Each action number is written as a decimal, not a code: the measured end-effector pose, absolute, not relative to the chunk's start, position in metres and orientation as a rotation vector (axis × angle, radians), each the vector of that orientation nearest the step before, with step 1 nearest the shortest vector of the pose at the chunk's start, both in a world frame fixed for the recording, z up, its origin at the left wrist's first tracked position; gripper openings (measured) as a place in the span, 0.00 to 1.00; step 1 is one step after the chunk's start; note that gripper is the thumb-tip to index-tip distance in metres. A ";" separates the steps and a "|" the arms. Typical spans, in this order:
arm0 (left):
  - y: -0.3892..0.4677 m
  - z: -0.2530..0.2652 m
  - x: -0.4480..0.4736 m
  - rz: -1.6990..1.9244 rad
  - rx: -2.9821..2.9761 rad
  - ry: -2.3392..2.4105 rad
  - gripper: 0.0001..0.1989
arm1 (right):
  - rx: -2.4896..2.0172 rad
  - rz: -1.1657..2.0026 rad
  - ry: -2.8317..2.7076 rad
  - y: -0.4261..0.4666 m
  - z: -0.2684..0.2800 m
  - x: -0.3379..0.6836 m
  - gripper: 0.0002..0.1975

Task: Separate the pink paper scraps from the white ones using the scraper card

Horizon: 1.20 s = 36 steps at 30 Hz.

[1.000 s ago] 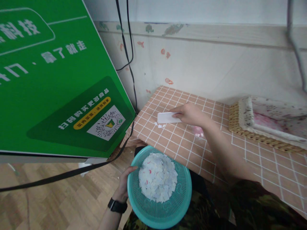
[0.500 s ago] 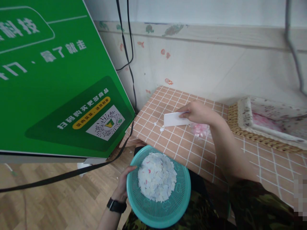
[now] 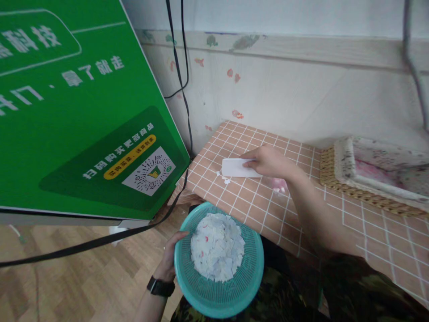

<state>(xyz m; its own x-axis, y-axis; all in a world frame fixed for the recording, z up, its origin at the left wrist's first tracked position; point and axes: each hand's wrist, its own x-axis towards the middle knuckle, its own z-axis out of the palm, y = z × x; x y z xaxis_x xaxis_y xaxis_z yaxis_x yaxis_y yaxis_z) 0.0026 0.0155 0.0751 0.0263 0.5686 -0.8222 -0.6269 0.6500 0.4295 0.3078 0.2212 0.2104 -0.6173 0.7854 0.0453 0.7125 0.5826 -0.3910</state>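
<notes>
My left hand [image 3: 172, 255] grips the left rim of a teal plastic colander [image 3: 252, 277], its thumb over the edge. A heap of small white paper scraps [image 3: 217, 246], with a few red bits, fills the middle of the colander, which sits over my lap below the table edge. Above the checked tabletop, my right hand [image 3: 268, 161] pinches a flat white rectangular card [image 3: 233, 167]. A few white scraps [image 3: 226, 181] lie by the card's lower left corner. Partly hidden behind the card and my right wrist is a small clear packet with pink contents [image 3: 279, 184].
A wicker basket [image 3: 330, 174] with a patterned cloth lining stands at the right against the wall. On the left is a large green panel [image 3: 83, 147] with white lettering. A black strap [image 3: 140, 233] crosses in front of it, running past the table corner [image 3: 187, 181].
My right hand has shifted a little left with the card, whose broad face now shows more. The card's end has come close to the scraps. My left hand still holds the colander.
</notes>
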 end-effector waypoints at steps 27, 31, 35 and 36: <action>0.016 0.079 0.000 0.961 -0.026 1.230 0.04 | -1.189 0.400 -2.579 0.219 0.203 0.296 0.13; 0.015 0.078 -0.001 0.980 -0.020 1.246 0.04 | -1.176 0.390 -2.566 0.220 0.201 0.295 0.13; 0.014 0.075 -0.002 0.960 -0.028 1.242 0.04 | -1.179 0.362 -2.585 0.221 0.197 0.293 0.14; 0.014 0.074 -0.003 0.961 -0.030 1.241 0.04 | -1.180 0.358 -2.586 0.221 0.196 0.292 0.14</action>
<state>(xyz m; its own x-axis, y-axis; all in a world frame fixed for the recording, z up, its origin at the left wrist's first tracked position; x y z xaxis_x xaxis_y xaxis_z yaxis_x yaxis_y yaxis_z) -0.0028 0.0142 0.0741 0.0014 0.5971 -0.8022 -0.6268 0.6256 0.4645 0.2919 0.2215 0.1959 -0.6293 0.7634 0.1455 0.6952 0.6367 -0.3336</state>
